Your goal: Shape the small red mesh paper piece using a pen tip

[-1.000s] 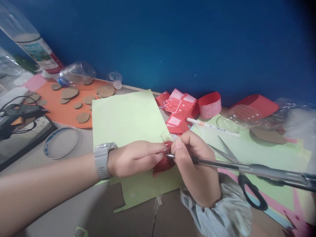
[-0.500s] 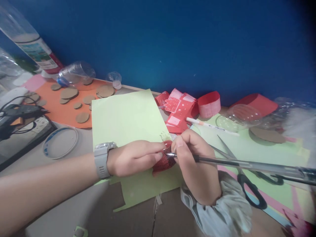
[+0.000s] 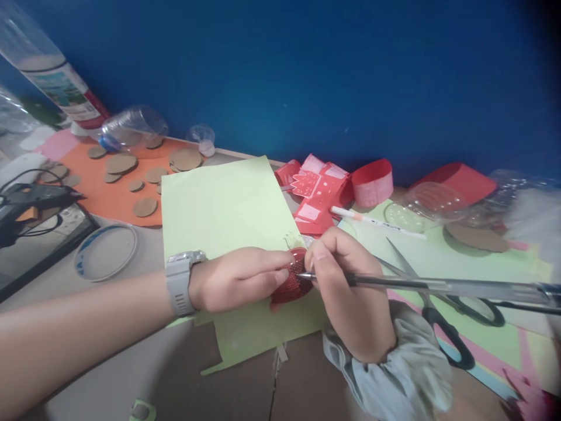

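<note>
Right of centre, the right hand (image 3: 350,295) pinched a pen (image 3: 432,285), tip leftward, long axis more level than before, while the left hand (image 3: 239,279), fingers nearly straight, lay over a red piece (image 3: 293,289).

To my left I see a black glue gun (image 3: 39,197) with its cord, and near it a white ring (image 3: 80,266). Beyond them, cardboard discs (image 3: 121,164) lie scattered on orange paper (image 3: 97,194), with a clear bottle (image 3: 142,124) on its side and a large labelled bottle (image 3: 65,88) near the blue wall (image 3: 263,76). To my right I have opened scissors (image 3: 430,318), a white marker (image 3: 379,223) and a red paper ring (image 3: 372,192).
</note>
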